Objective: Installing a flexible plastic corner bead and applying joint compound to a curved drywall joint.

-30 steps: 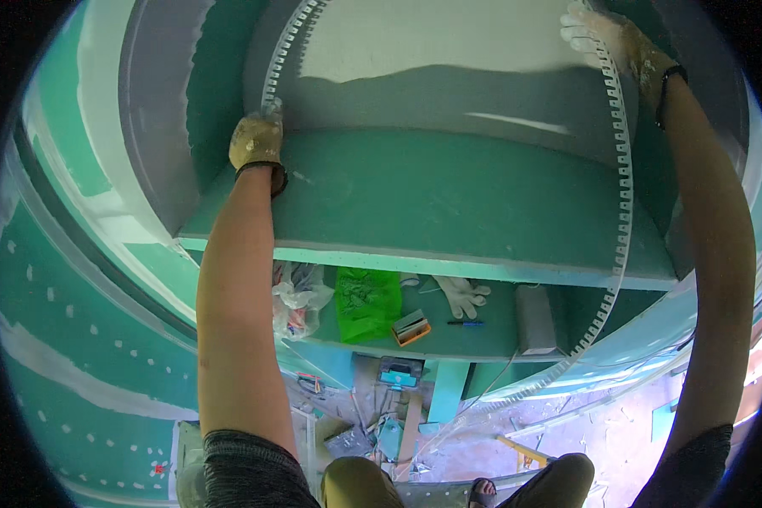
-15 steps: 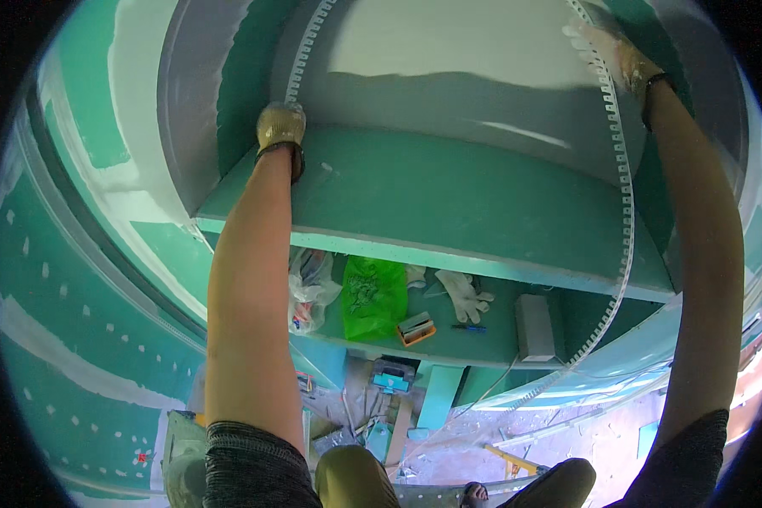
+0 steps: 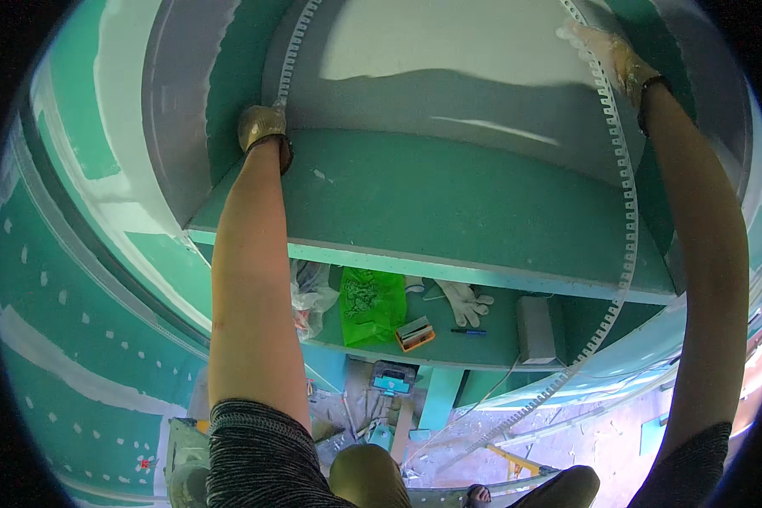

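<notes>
A white notched strip (image 3: 631, 203), like flexible corner bead, hangs in a long curve on the right and runs down past the shelves. My right hand (image 3: 614, 59), in a tan-coated work glove, is closed about its upper part with pale fingertips showing. On the left, a notched length of strip (image 3: 291, 59) rises along the alcove's back edge and out of view. My left hand (image 3: 261, 125), in a matching glove, is closed at the lower end of that length; its fingers are mostly hidden. Whether both lengths join above is out of view.
Below the green shelf (image 3: 449, 203), a lower shelf holds a green plastic bag (image 3: 371, 305), a clear bag (image 3: 311, 296), a white glove (image 3: 466, 302), an orange box (image 3: 415, 334), a blue pen (image 3: 469, 332) and a grey block (image 3: 536, 330). Tools and debris lie on the floor beneath.
My left hand has shifted slightly left and down along with its strip end. The right hand stays on its strip, almost unmoved. The view has shifted a little.
</notes>
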### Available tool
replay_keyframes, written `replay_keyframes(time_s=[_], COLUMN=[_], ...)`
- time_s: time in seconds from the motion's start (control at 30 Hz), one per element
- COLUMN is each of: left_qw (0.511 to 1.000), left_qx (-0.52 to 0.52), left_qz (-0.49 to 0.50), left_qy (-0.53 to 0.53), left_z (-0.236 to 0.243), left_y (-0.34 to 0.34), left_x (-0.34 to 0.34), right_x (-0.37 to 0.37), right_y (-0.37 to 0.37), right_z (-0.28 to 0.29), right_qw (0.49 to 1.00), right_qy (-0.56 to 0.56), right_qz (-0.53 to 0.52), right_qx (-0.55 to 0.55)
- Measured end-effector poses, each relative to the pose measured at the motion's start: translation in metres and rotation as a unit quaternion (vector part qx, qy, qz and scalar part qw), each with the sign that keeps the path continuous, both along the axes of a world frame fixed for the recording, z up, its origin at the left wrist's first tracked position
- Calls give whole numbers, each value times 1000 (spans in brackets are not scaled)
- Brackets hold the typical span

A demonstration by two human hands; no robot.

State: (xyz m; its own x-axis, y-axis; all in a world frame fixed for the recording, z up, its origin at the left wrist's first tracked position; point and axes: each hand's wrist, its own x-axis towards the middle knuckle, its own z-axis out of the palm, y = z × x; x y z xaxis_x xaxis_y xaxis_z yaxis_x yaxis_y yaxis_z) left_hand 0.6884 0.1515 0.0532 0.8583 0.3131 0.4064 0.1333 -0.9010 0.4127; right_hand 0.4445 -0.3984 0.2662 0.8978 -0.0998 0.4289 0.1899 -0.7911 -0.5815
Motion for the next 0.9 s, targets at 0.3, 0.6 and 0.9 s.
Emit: replay_keyframes(time_s=[0.3,0.6,0.9], left_qw=[978,979,978], left_qx=[172,-16,7], left_qz=[-95,-148,-143], left_qy=[73,139,153], left_z=[-13,36,33], left_y=[56,-39,-15], left_x=[40,-89,-82], right_x=[13,-8,-6], right_y=[62,119,124], right_z=[5,6,-11], right_qw=[992,995,999], right_qy=[-90,65,-15], right_qz=[-23,-75,-28], right_qx=[83,15,-30])
